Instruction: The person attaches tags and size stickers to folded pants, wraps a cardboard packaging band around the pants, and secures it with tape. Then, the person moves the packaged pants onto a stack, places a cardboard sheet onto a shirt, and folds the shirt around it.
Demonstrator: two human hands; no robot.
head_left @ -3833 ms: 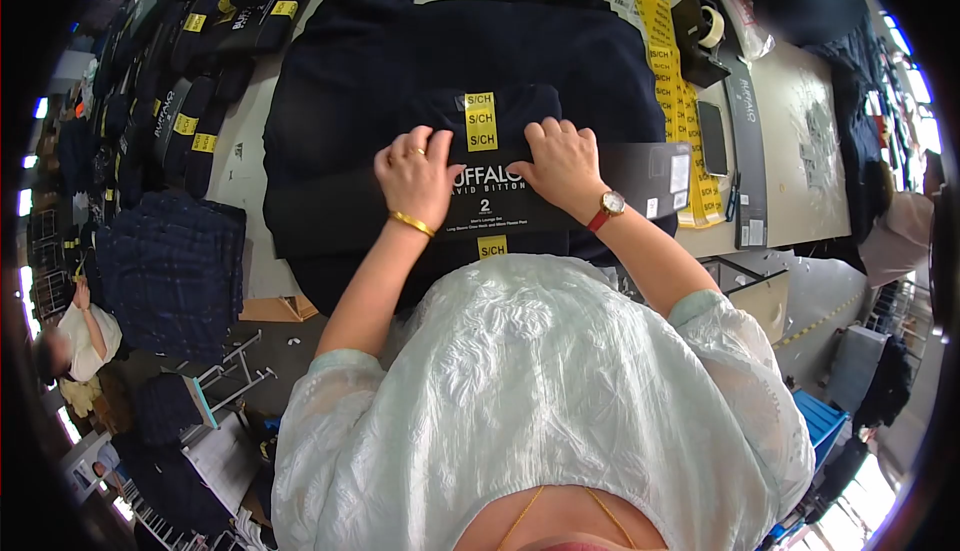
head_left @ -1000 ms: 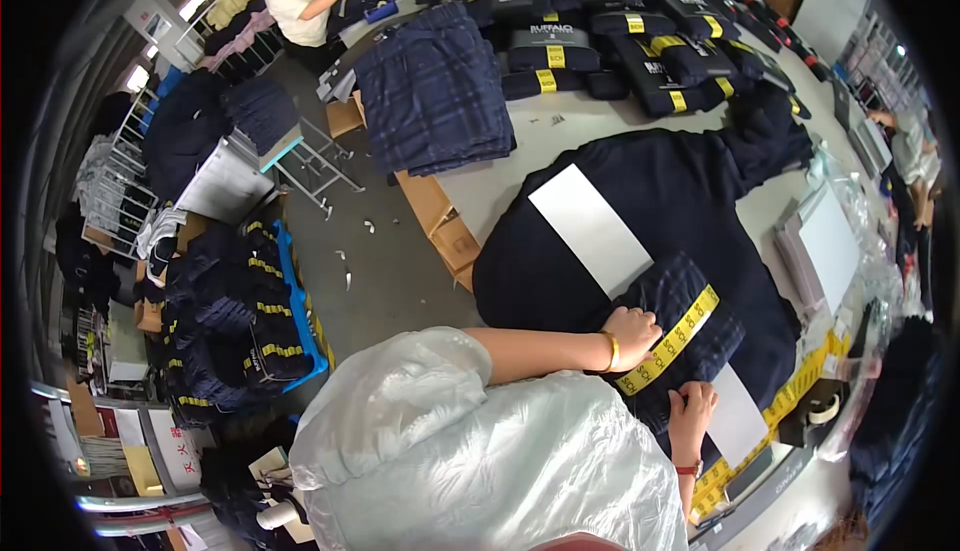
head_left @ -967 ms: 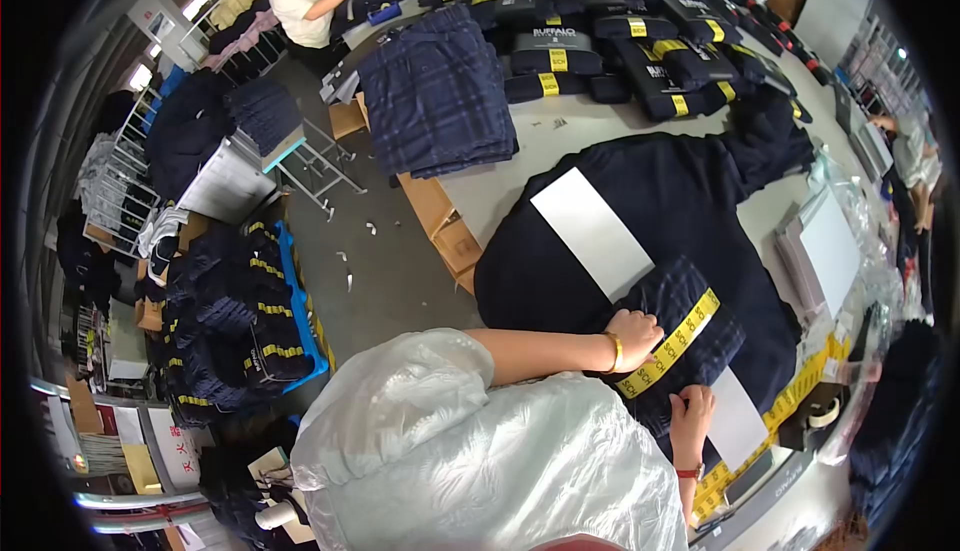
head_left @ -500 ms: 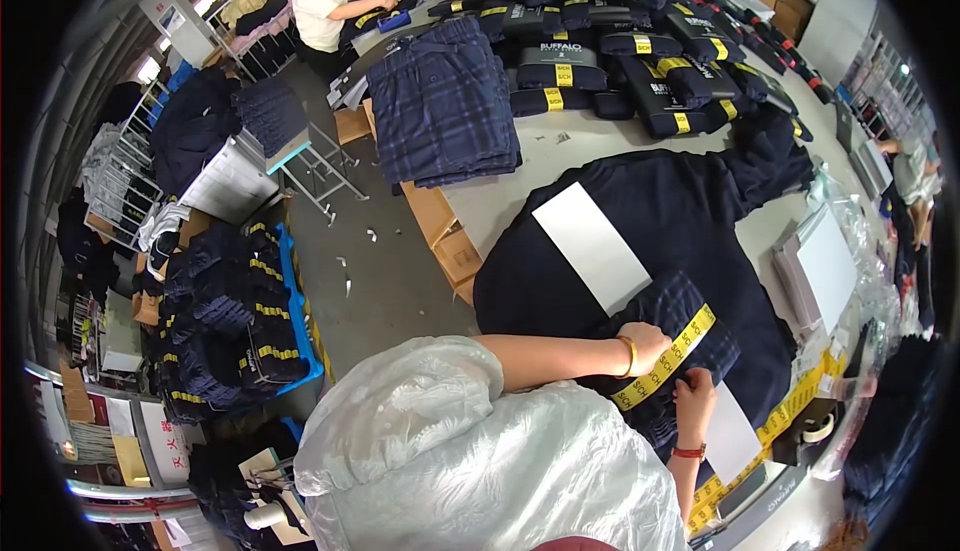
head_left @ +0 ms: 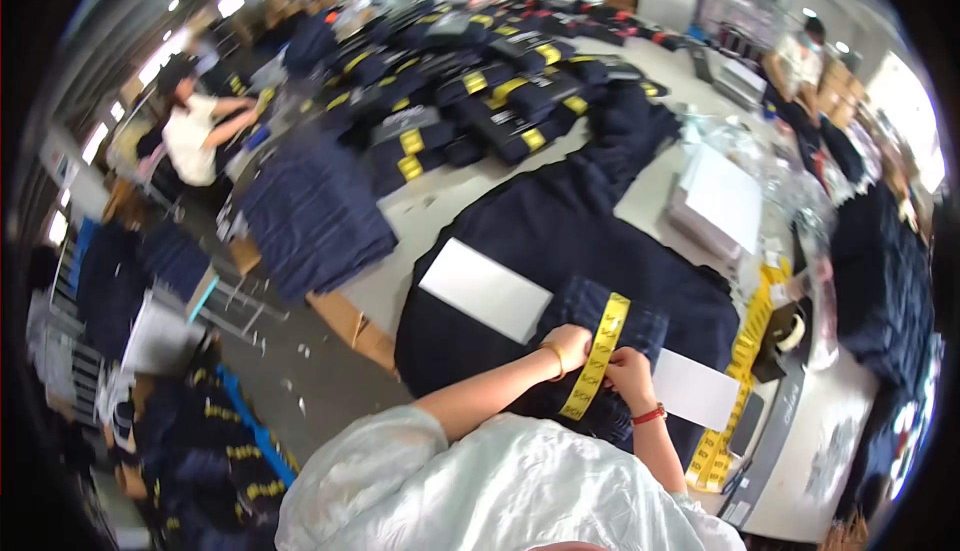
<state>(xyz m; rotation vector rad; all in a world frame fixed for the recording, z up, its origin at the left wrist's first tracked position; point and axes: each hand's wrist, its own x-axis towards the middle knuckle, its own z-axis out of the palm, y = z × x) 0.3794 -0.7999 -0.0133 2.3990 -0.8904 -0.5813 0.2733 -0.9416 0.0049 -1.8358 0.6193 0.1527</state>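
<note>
A folded dark plaid garment (head_left: 640,327) lies in front of me, crossed by a yellow printed band (head_left: 598,363). At the band's left edge my left hand (head_left: 567,349) is closed, its fingertips against the band. My right hand (head_left: 628,371) pinches at the band's right edge, close to the left one. Exactly how the fingers grip is partly hidden. Under the garment spreads a large dark cloth (head_left: 480,241). One white card (head_left: 485,289) rests to the left of the garment, and another white card (head_left: 695,391) sits by my right wrist.
Yellow printed strips (head_left: 742,356) hang along the right side, near a tape roll (head_left: 792,333). A stack of white cards (head_left: 718,201) stands beyond. Folded plaid garments (head_left: 315,206) are piled left; banded packs (head_left: 515,129) cover the far table (head_left: 425,209). Co-workers are at the far left, back and right.
My view has turned to the right. My right hand has moved from the garment's lower edge up to the band, nearer my left hand. The band now lies more upright in view.
</note>
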